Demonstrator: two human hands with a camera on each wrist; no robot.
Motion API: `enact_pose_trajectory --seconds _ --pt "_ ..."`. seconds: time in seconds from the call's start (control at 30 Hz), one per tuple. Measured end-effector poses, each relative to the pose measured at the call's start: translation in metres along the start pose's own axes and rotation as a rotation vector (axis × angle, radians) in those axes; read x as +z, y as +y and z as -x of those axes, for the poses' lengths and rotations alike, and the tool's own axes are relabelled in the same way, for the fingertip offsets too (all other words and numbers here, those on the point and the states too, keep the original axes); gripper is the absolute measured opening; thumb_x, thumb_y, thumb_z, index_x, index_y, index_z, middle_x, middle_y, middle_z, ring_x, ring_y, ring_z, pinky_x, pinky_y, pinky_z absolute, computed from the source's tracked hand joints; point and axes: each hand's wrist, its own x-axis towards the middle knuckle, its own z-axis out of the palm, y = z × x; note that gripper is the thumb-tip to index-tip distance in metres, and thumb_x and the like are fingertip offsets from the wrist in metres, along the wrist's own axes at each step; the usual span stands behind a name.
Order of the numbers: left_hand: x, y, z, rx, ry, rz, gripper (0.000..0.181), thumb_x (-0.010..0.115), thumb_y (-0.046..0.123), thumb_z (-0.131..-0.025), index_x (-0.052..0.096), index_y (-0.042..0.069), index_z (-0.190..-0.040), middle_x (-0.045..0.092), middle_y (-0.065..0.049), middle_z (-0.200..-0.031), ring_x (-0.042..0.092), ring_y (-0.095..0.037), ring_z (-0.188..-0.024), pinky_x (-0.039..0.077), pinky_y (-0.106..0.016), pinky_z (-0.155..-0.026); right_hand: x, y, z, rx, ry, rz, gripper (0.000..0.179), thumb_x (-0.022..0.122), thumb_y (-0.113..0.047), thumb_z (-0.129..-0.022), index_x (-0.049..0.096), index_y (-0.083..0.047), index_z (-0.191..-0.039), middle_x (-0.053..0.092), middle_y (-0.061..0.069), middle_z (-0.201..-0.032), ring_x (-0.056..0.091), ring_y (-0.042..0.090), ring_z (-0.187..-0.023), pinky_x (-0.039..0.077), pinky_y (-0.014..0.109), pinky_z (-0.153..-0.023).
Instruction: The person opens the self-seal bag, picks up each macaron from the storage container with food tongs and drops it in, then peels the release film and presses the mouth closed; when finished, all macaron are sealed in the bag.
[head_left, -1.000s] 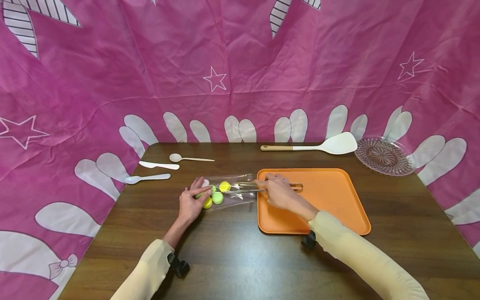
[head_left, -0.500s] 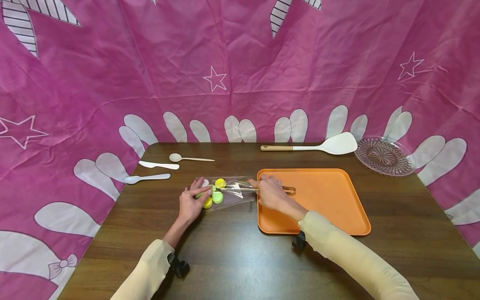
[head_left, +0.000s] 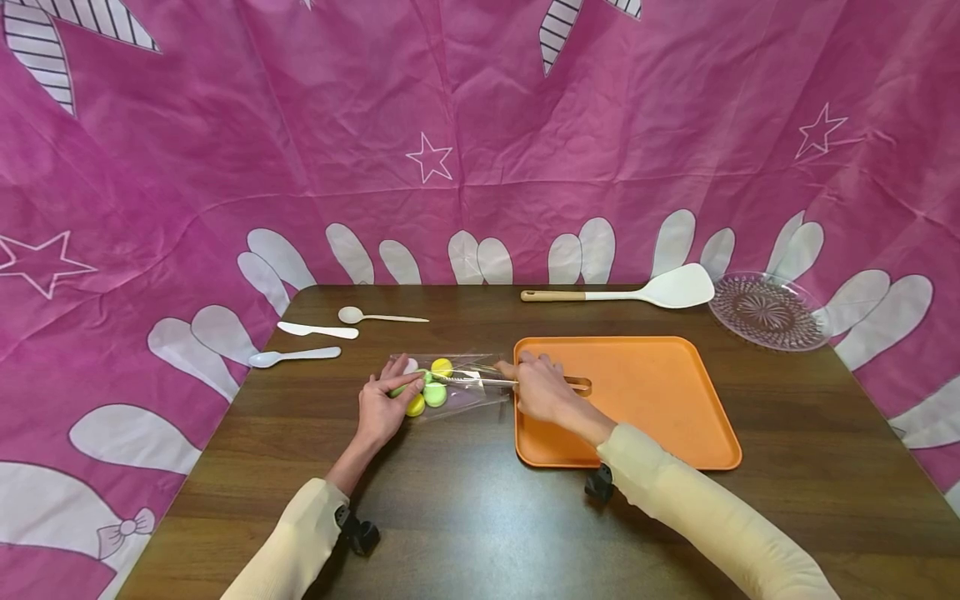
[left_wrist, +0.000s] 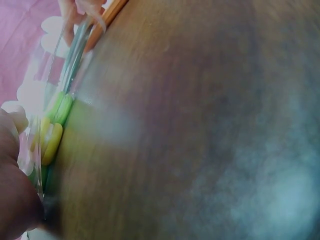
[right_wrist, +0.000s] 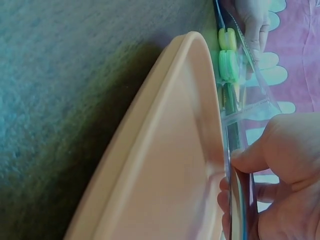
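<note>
A clear plastic bag (head_left: 480, 407) lies on the table with several macarons inside: green ones (head_left: 435, 395), yellow ones (head_left: 442, 367) and a whitish one (head_left: 411, 365). At its left end my left hand (head_left: 382, 408) pinches the film between thumb and fingers, above the macarons. My right hand (head_left: 546, 390) holds metal tongs (head_left: 491, 382) over the left edge of the orange tray (head_left: 652, 408). The tongs' arms reach through the bag's right end, their tips among the macarons beside the yellow one. Whether the tips touch a macaron is hard to tell. The right wrist view shows thumb and fingers (right_wrist: 250, 159) around the tongs.
Behind the tray lies a white spatula (head_left: 678, 287) with a wooden handle. A patterned clear plate (head_left: 768, 311) stands at the far right. A white knife (head_left: 318, 331) and two spoons (head_left: 296, 357) lie back left. A pink cloth (head_left: 480, 125) hangs behind the table.
My right hand has moved left, pushing the tongs deeper into the bag. The upper yellow macaron has shifted slightly left. My left hand has stayed in place.
</note>
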Motion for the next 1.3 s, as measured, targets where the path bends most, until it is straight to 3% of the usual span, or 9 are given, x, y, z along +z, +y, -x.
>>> enact_pose_trajectory --seconds 0.3,0.7,0.9,1.1,1.3 --pt "0.000 -0.001 0.000 -0.006 0.003 -0.001 0.013 0.078 0.001 -0.085 0.078 -0.003 -0.097 0.058 -0.023 -0.133 0.042 -0.043 -0.137 0.010 -0.065 -0.114 0.000 0.001 0.002 -0.017 0.018 -0.009 0.053 0.069 -0.001 -0.089 0.062 -0.017 -0.139 0.060 0.013 -0.111 0.051 0.035 -0.086 0.037 0.042 -0.068" --pt "0.000 0.001 0.001 -0.006 0.003 -0.005 0.013 0.078 0.001 -0.085 0.078 -0.003 -0.097 0.059 -0.023 -0.132 0.043 -0.044 -0.135 0.010 -0.066 -0.113 -0.004 0.012 0.010 -0.026 0.031 -0.015 0.055 0.067 0.001 -0.087 0.061 -0.018 -0.139 0.056 0.008 -0.102 0.044 0.030 -0.076 0.030 0.037 -0.063" --pt "0.000 0.001 0.001 -0.011 0.002 0.003 0.012 0.077 0.001 -0.086 0.078 -0.002 -0.098 0.059 -0.022 -0.132 0.043 -0.043 -0.135 0.009 -0.065 -0.114 -0.012 0.026 0.027 -0.041 0.083 -0.008 0.055 0.066 0.004 -0.086 0.062 -0.016 -0.138 0.053 0.005 -0.091 0.043 0.027 -0.071 0.031 0.037 -0.060" --pt "0.000 0.001 0.000 -0.018 0.002 0.001 0.012 0.078 0.001 -0.086 0.078 -0.002 -0.098 0.059 -0.023 -0.132 0.043 -0.043 -0.136 0.009 -0.065 -0.114 -0.018 0.052 0.054 -0.088 0.162 0.007 0.051 0.071 0.005 -0.084 0.065 -0.010 -0.133 0.056 0.008 -0.090 0.046 0.028 -0.069 0.036 0.037 -0.057" --pt "0.001 0.000 0.000 -0.019 0.000 0.002 0.013 0.079 0.001 -0.085 0.078 -0.003 -0.098 0.058 -0.023 -0.132 0.042 -0.043 -0.136 0.010 -0.065 -0.114 -0.026 0.076 0.081 -0.107 0.218 0.007 0.053 0.073 0.009 -0.081 0.066 -0.006 -0.131 0.055 0.006 -0.086 0.043 0.024 -0.066 0.034 0.034 -0.056"
